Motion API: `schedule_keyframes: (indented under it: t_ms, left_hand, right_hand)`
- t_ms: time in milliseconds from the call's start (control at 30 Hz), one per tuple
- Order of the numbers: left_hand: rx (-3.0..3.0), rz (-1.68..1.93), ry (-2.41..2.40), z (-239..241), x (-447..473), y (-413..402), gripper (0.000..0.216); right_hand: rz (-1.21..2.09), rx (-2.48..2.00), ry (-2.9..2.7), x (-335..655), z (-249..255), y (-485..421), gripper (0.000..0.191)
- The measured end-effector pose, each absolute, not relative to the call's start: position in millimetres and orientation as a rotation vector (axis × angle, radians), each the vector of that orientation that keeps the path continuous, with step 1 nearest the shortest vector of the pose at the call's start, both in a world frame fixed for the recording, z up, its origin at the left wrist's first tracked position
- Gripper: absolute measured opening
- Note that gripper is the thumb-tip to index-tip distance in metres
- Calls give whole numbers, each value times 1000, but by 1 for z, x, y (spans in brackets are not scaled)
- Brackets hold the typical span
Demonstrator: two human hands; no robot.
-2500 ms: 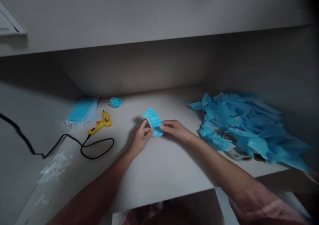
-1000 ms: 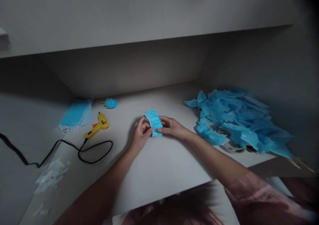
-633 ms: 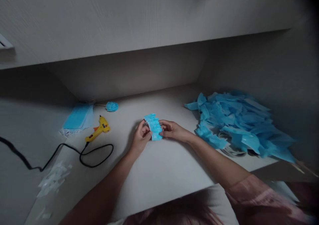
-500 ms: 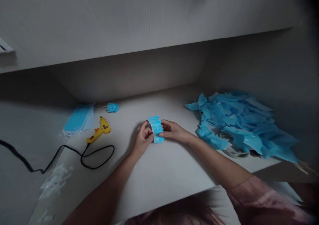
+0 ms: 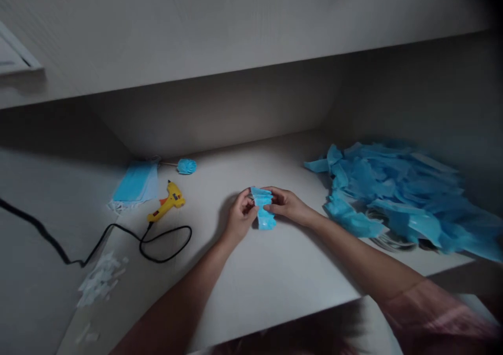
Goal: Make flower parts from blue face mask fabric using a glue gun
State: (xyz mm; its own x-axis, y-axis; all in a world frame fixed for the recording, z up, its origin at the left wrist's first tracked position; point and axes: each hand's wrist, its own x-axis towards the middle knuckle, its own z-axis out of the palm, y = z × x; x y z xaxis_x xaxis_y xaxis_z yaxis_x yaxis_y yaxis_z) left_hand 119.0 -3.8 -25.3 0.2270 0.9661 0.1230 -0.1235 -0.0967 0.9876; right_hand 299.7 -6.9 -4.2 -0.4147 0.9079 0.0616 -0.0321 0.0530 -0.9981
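Observation:
A small pleated strip of light-blue mask fabric (image 5: 264, 211) is held upright over the middle of the white desk (image 5: 251, 281). My left hand (image 5: 239, 220) pinches its left edge with closed fingers. From the other side my right hand (image 5: 288, 206) grips it, fingers curled round the top. The strip looks bunched and narrow between the two hands.
A big heap of cut blue fabric pieces (image 5: 396, 198) covers the desk's right side. At back left lie a stack of blue face masks (image 5: 135, 183), a small blue fabric rosette (image 5: 186, 166) and a yellow glue gun (image 5: 168, 202) with a looping black cord (image 5: 157, 242). White scraps (image 5: 100, 279) lie front left.
The fabric strip has been gathered tighter and narrower between my hands. The camera view has shifted slightly, moving everything a bit to the right.

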Motion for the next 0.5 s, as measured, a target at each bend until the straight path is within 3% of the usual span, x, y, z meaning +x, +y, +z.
schedule_keyframes:
  t_ms: [500]
  left_hand:
    - [1293,1228,810,-20,120,-2,60]
  right_hand:
    - [1522,-912,-1406,305,-1,-3,40]
